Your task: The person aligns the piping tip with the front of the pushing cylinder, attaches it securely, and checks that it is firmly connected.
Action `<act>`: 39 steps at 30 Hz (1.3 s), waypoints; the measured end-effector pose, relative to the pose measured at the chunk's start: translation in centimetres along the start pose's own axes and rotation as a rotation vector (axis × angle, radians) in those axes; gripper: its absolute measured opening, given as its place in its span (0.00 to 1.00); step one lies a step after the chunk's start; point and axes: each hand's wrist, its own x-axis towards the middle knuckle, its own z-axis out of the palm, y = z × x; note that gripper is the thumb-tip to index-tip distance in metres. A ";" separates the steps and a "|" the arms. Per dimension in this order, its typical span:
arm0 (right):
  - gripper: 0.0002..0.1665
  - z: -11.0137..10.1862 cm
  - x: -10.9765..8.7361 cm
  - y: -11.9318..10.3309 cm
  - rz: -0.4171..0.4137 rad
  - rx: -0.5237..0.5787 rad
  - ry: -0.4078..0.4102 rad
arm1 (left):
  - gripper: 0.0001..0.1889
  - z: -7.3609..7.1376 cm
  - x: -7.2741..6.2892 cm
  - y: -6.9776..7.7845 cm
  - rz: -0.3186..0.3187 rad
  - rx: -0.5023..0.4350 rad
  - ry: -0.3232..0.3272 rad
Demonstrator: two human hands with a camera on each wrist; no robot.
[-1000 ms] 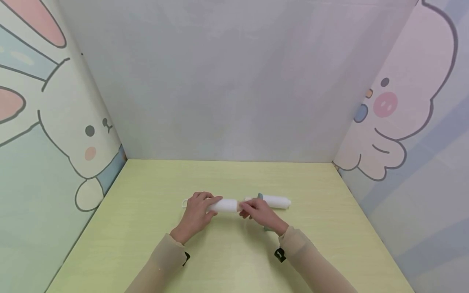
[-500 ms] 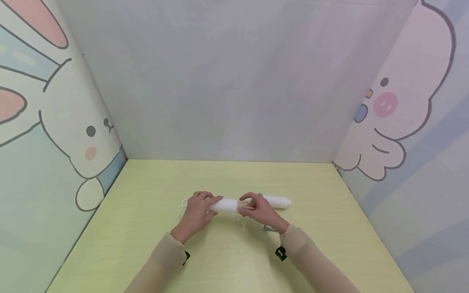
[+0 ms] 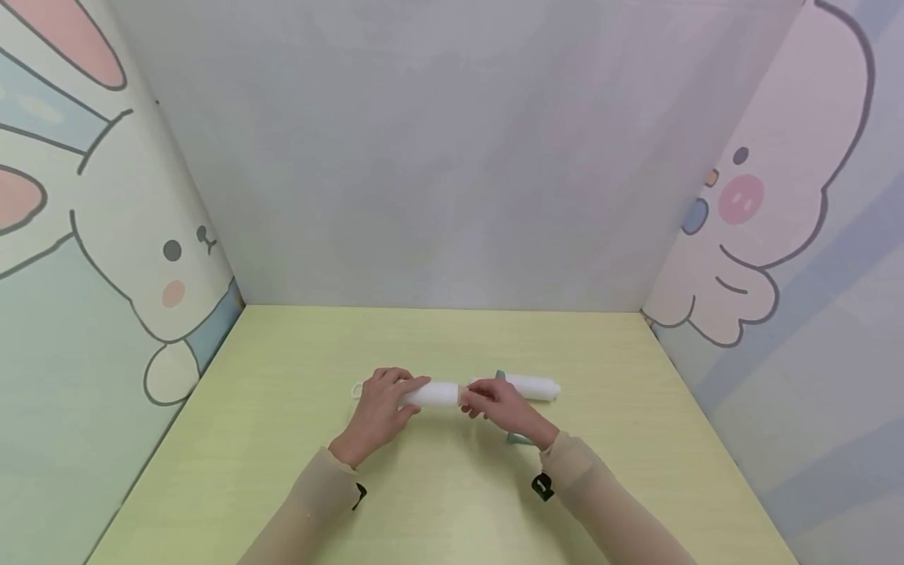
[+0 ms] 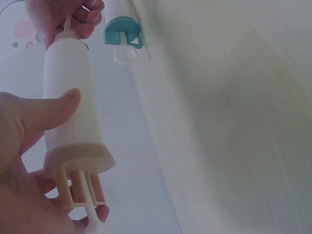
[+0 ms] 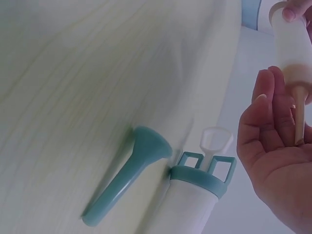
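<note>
My left hand (image 3: 381,404) grips the white barrel (image 4: 70,68) of a large plastic piping syringe, thumb lying along its side. A beige collar with finger grips (image 4: 80,163) sits at one end, and the plunger rod runs out past it. At the other end a slim beige nozzle (image 5: 300,112) sticks out. My right hand (image 3: 500,406) curls its fingers round that nozzle, right at the barrel's mouth. The syringe lies level, pointing to the right, above the table.
A second white syringe (image 3: 533,388) with a teal collar (image 5: 197,180) lies on the table behind my right hand. A loose teal nozzle (image 5: 131,168) rests beside it. Walls with cartoon animals (image 3: 749,196) enclose the pale yellow table (image 3: 438,502) on three sides.
Half a second ago the right fingers had loosened and spread at the nozzle; they are now closed round it again. The left hand and the barrel have barely moved.
</note>
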 end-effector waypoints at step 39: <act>0.18 -0.4 -0.7 -0.8 -0.029 0.127 -0.017 | 0.26 -0.1 0.2 0.4 -0.008 0.003 -0.013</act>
